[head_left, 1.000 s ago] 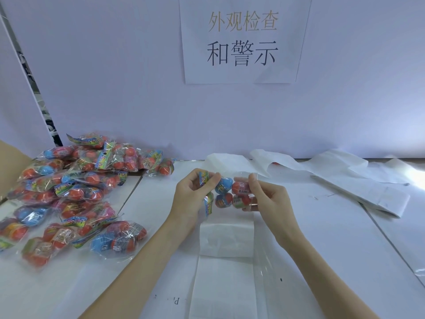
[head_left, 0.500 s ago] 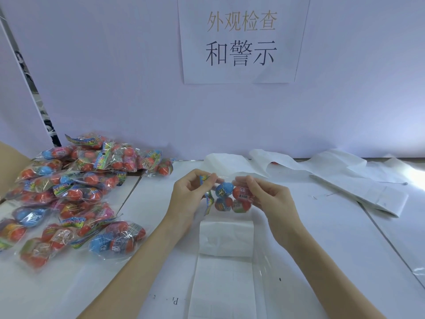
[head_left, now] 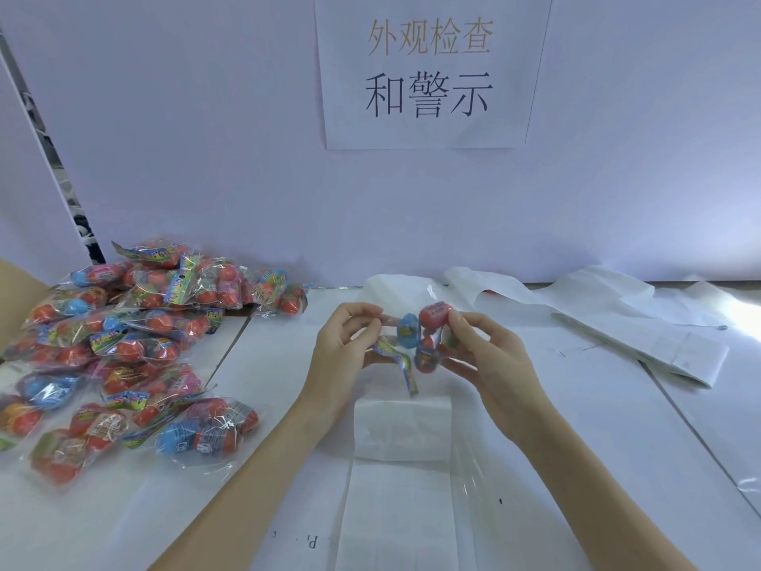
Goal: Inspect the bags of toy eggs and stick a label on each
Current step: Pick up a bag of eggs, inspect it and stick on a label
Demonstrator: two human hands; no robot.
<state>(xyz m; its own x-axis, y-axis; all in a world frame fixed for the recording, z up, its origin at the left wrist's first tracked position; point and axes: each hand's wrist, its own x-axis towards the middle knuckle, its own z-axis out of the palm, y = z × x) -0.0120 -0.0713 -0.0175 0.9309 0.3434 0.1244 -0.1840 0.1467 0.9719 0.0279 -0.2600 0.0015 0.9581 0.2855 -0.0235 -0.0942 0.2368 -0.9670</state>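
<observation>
Both hands hold one clear bag of toy eggs [head_left: 420, 344] in the air above the white table, near its middle. Blue and red eggs show inside it. My left hand [head_left: 341, 360] pinches the bag's left end, where the colourful header card hangs down. On the right end, my right hand [head_left: 490, 360] grips with fingers curled round the red eggs. Directly below lies a strip of white label backing paper [head_left: 401, 459], partly folded over itself.
A big pile of bagged toy eggs [head_left: 123, 344] covers the table's left side. Long white paper strips [head_left: 642, 327] trail along the back right. A white wall with a printed sign [head_left: 428, 72] stands close behind. A cardboard edge [head_left: 12, 290] shows at far left.
The bag has been turned between my hands: the eggs now tilt upward on the right and the header card hangs down on the left. Both hands stayed near the same spot.
</observation>
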